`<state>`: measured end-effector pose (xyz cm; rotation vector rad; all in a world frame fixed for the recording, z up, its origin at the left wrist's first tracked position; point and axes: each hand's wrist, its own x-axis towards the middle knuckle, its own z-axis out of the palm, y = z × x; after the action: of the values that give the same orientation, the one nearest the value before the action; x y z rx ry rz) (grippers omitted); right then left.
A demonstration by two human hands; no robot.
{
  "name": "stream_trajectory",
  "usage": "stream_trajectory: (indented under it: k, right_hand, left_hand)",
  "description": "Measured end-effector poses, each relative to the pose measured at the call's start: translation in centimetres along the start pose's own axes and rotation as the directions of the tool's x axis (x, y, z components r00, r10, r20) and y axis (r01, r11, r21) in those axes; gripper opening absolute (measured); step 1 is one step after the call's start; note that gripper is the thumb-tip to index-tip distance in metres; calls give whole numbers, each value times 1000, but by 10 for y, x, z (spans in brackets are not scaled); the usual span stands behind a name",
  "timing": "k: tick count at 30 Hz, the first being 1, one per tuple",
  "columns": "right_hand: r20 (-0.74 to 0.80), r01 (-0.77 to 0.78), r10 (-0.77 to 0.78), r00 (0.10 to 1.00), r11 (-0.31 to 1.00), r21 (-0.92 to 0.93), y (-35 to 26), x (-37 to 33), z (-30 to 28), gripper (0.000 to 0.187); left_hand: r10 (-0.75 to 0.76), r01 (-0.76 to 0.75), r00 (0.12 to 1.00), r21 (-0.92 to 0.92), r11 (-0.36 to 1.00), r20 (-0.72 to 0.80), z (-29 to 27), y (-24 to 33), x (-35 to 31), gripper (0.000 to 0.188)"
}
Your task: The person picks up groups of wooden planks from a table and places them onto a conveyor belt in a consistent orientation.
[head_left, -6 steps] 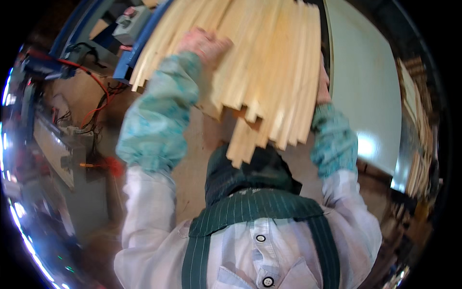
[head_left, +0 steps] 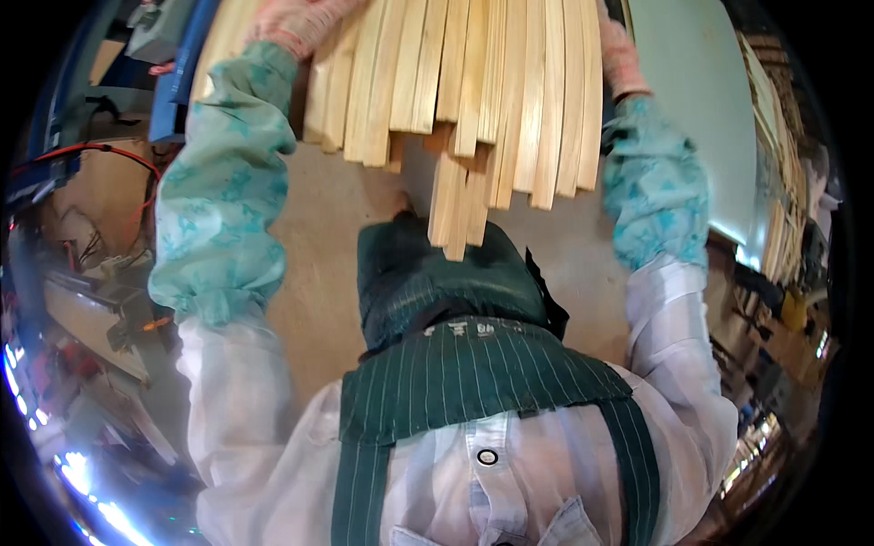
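Pale wooden strips point(head_left: 464, 64) lie side by side in a wide layer at the top of the view, their near ends uneven. A few shorter-looking ends point(head_left: 455, 209) stick out lower, towards my apron. My left hand point(head_left: 300, 23), in a pinkish knit glove, is closed at the left edge of this layer; its fingertips run out of the picture. Against the layer's right edge rests my right hand point(head_left: 622, 59), gloved alike, its fingers hidden. More strips point(head_left: 223, 50) lie to the left of my left hand.
A blue machine frame point(head_left: 182, 82) with a grey box point(head_left: 159, 32) stands at the left, near a red cable point(head_left: 100, 148). To the right is a pale green panel point(head_left: 701, 109), with stacked wood point(head_left: 783, 182) beyond it. Brown floor point(head_left: 319, 200) shows below the strips.
In the picture, my hands and the strips have shifted upward. My left hand has moved left, from on top of the strips to their left edge. More of my right hand shows.
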<state>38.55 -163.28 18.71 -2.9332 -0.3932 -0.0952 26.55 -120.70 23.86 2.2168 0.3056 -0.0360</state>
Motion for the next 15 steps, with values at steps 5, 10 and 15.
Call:
stream_trajectory:
  k: [5,10,15]
  right_hand:
    - [26,-46,43,999,990,131,19,-14,-19,62]
    - [-268,151,240,933,414,898,-84,-85,-78,47]
    - [47,-50,98,994,28,998,-125,-108,-77,53]
  left_hand:
    - [119,-172,985,-654,737,-126,6,10,-26,37]
    - [138,-203,979,-742,639,-150,-7,7,-44,55]
    - [235,-287,953,-821,494,-192,2,-19,-28,46]
